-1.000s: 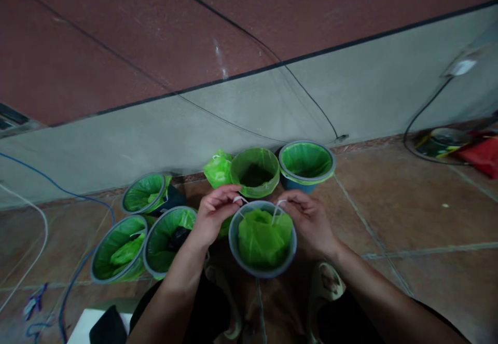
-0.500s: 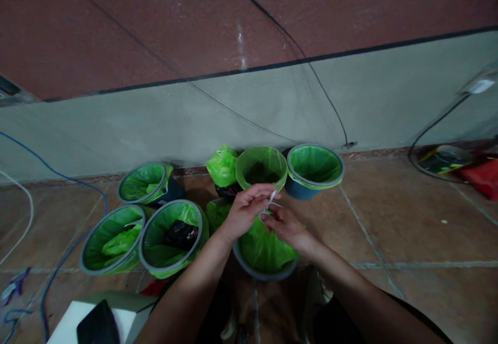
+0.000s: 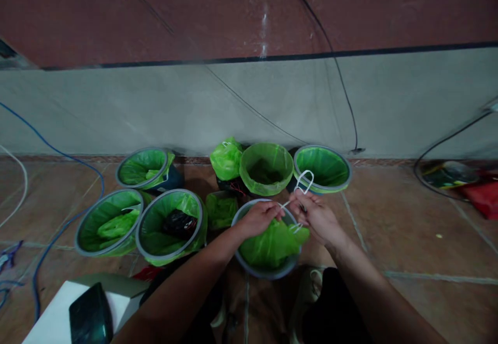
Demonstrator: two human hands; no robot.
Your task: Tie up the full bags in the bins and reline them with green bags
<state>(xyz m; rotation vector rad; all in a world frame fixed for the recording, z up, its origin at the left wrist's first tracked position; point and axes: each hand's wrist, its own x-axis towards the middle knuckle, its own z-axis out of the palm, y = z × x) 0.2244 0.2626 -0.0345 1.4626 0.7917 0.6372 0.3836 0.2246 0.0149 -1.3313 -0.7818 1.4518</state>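
In the head view, a green bin bag lies gathered inside a grey-rimmed bin between my feet. Its white drawstring stretches between my two hands above the bin. My left hand is closed, pinching one part of the string. On the other side, my right hand grips the string as well, and a loop of it sticks up above the fingers. Another bit of white string shows at the bag's top under my right hand. The fingertips are partly blurred.
Several bins lined with green bags, such as one at left, stand along the wall. A tied green bag sits beside a green bin. A white box carries a black phone-like object. A blue cable crosses the floor.
My hands have moved apart and right, drawing the white string out between them; a loop now stands above my right hand. The bag has sunk lower in the bin. The view has shifted slightly.
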